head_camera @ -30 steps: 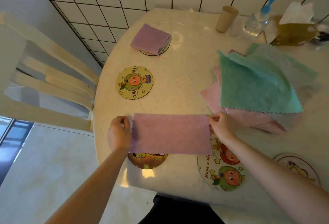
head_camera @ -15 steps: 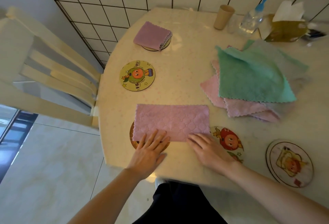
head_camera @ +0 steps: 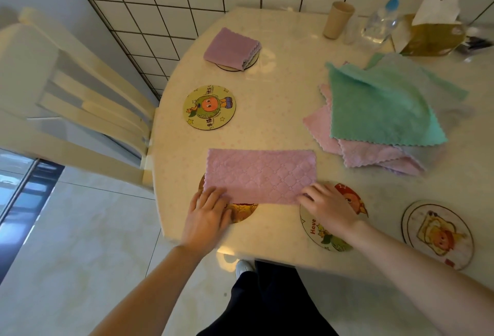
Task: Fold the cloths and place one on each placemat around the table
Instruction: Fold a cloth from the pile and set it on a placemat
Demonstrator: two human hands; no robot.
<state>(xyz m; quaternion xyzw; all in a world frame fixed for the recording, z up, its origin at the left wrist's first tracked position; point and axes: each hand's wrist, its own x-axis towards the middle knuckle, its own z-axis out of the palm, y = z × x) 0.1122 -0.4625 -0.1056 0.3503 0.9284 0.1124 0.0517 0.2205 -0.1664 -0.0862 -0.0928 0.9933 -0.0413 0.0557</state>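
Note:
A purple cloth (head_camera: pixel 260 175), folded in half into a long strip, lies flat near the table's front edge, partly over a round placemat (head_camera: pixel 242 211). My left hand (head_camera: pixel 208 214) rests with its fingers on the strip's near left corner. My right hand (head_camera: pixel 330 207) touches the near right corner, above another placemat (head_camera: pixel 327 240). A folded purple cloth (head_camera: pixel 231 48) sits on the far placemat (head_camera: pixel 238 66). An orange-character placemat (head_camera: pixel 209 107) and a placemat (head_camera: pixel 438 234) at the right are bare. Unfolded green (head_camera: pixel 379 105), pink (head_camera: pixel 369 154) and grey (head_camera: pixel 427 76) cloths lie piled at the right.
A cream chair (head_camera: pixel 80 95) stands close to the table's left side. A beige cup (head_camera: pixel 338 20), a spray bottle (head_camera: pixel 382 23) and a tissue box (head_camera: pixel 433 35) stand at the back by the tiled wall. The table's (head_camera: pixel 280 89) rounded edge runs just below my hands.
A second ago both hands held the strip up by its ends. It was then laid flat, and my hands have moved apart from its near edge to its two near corners.

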